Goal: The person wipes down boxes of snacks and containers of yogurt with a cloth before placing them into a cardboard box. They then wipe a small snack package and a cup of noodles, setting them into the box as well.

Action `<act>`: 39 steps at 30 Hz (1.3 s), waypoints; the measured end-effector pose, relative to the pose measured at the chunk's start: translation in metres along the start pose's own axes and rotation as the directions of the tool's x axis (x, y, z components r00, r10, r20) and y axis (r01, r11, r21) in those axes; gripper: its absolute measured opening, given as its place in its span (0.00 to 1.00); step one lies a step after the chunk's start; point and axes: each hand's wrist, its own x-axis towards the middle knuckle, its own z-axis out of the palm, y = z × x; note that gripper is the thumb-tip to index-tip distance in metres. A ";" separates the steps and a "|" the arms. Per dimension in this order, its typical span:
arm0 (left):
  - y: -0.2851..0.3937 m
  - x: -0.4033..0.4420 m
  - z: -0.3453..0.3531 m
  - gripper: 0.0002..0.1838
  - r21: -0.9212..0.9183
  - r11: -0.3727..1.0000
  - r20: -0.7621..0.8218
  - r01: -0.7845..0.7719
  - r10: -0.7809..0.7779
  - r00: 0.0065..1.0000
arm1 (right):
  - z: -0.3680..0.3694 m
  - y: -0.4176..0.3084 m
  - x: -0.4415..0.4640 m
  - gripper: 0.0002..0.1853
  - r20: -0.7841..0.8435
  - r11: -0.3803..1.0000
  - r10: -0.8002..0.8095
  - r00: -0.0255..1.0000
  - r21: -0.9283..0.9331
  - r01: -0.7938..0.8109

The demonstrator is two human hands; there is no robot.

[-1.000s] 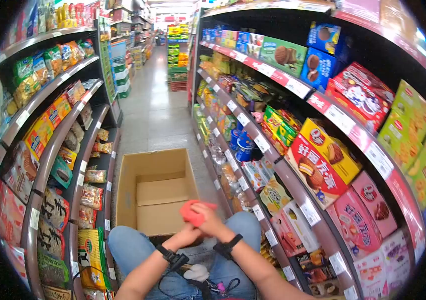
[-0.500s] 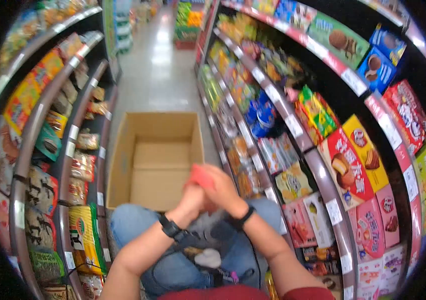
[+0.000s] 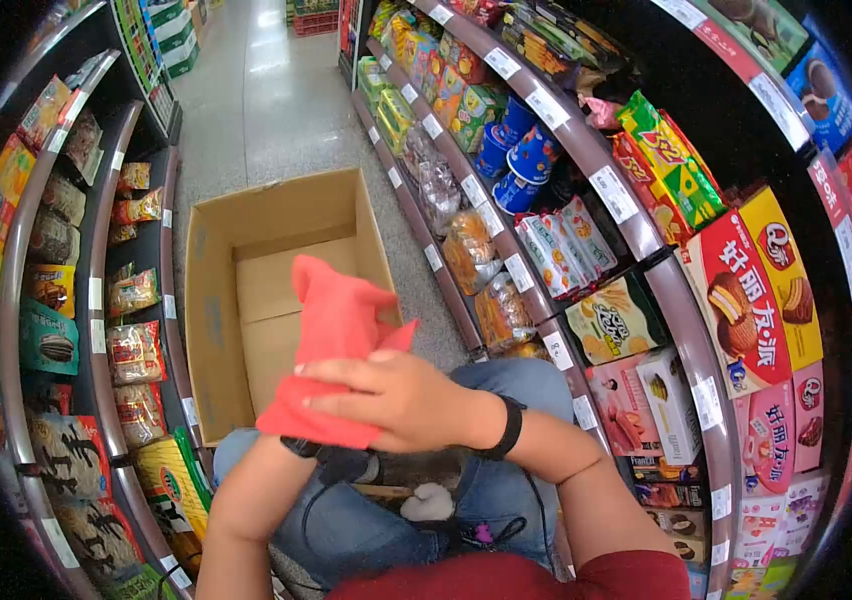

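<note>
A thin red cloth (image 3: 341,305) is draped over my left hand, whose fingers are hidden underneath. My left forearm (image 3: 264,485) comes out below the cloth, with a black watch (image 3: 299,446) at the wrist. My right hand (image 3: 401,400) lies across the cloth on top of the left hand, its fingers pressing and holding the fabric. Just beyond both hands stands an open cardboard box (image 3: 378,235) on the floor, and the cloth's upper part overlaps its near inside in my view.
Snack shelves flank me closely: bagged snacks (image 3: 136,355) on the left, boxed pies (image 3: 736,300) and blue tubs (image 3: 531,155) on the right. My crossed legs (image 3: 346,530) are below, with a cable and a small whitish object (image 3: 428,502). The tiled aisle (image 3: 271,120) runs ahead.
The red cloth, bunched between my hands before, is now spread over the left hand. Both hands have shifted left, the right now on top. The view has turned slightly right and down.
</note>
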 end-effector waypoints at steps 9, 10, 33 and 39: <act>0.043 0.001 -0.032 0.10 0.360 0.895 -0.044 -0.264 0.299 0.953 | 0.012 0.099 -0.020 0.61 -0.273 0.936 0.234 0.933 -0.195 -0.292; 0.037 0.005 -0.039 0.08 0.313 0.905 -0.039 -0.289 0.317 0.948 | 0.009 0.110 -0.024 0.59 -0.366 0.921 0.325 0.872 -0.087 -0.380; 0.021 -0.007 -0.033 0.08 0.182 0.978 -0.122 0.099 -0.077 0.990 | -0.073 0.234 -0.180 0.37 -0.605 -0.337 0.772 -0.195 -0.129 -0.933; 0.009 -0.003 -0.034 0.15 0.206 0.966 -0.194 0.159 -0.119 0.974 | -0.064 0.247 -0.192 0.37 -0.681 -0.356 0.713 -0.164 -0.150 -0.922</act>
